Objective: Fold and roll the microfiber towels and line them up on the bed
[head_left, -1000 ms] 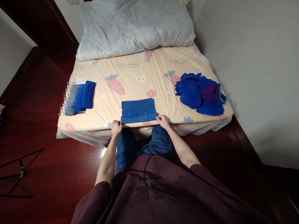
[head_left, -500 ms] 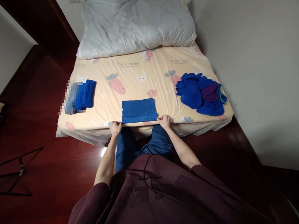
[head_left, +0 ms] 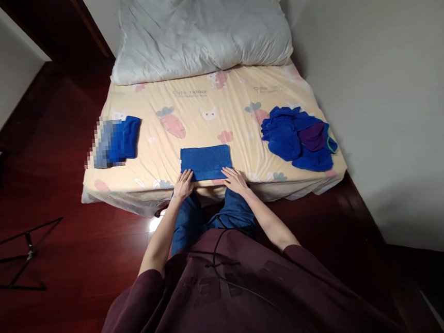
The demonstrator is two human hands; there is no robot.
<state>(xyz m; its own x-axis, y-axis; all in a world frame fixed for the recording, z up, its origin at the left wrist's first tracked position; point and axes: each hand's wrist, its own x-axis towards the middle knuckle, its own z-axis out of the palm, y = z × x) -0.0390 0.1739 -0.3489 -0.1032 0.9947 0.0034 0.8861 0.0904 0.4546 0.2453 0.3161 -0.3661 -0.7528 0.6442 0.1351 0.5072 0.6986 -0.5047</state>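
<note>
A blue cloth, folded into a flat rectangle, lies at the front edge of the bed. On its near left corner rests my left hand, fingers stretched out flat. My right hand lies the same way on the near right corner, fingers extended. Neither hand grips the cloth. Further left on the bed is a folded blue cloth, partly blurred out at its left. A loose heap of blue cloths with a purple cloth sits to the right.
The bed has a yellow patterned sheet. A bunched grey-white quilt covers its far end. Black tripod legs stand on the dark red floor at the left. A wall rises on the right.
Both hands have let go of the cloth's near corners, opened, and moved inward onto its near part. The cloth has stayed nearly in place.
</note>
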